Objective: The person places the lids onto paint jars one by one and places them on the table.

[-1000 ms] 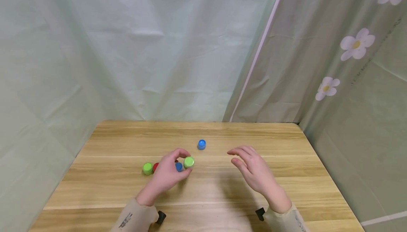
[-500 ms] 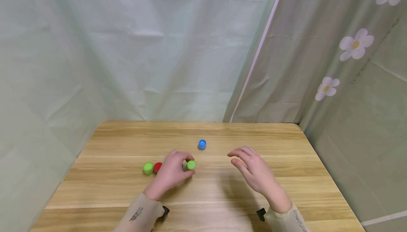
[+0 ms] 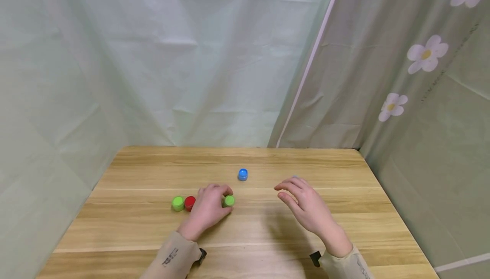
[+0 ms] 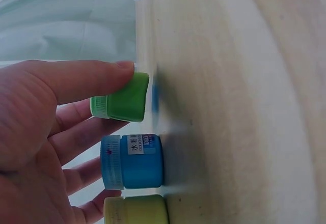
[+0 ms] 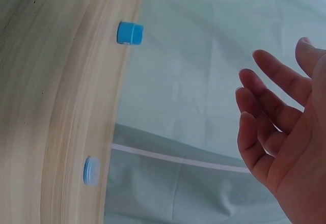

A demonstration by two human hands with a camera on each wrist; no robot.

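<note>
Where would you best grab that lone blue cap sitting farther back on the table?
The blue cap sits flat on the wooden table, apart from everything else. Probably best come from straight above and pinch its round side wall between thumb and finger; it is low and squat, so only the rim offers a hold.

A wooden table (image 3: 268, 228) sits in front of me, grain running side to side. Far side, a lone blue cap (image 3: 243, 174) stands well apart. Over on my left, a lime-green jar (image 3: 178, 203) and a red jar (image 3: 189, 203) touch. Pale green curtain (image 3: 172, 58) behind, flowered curtain (image 3: 421, 79) to my right.
</note>
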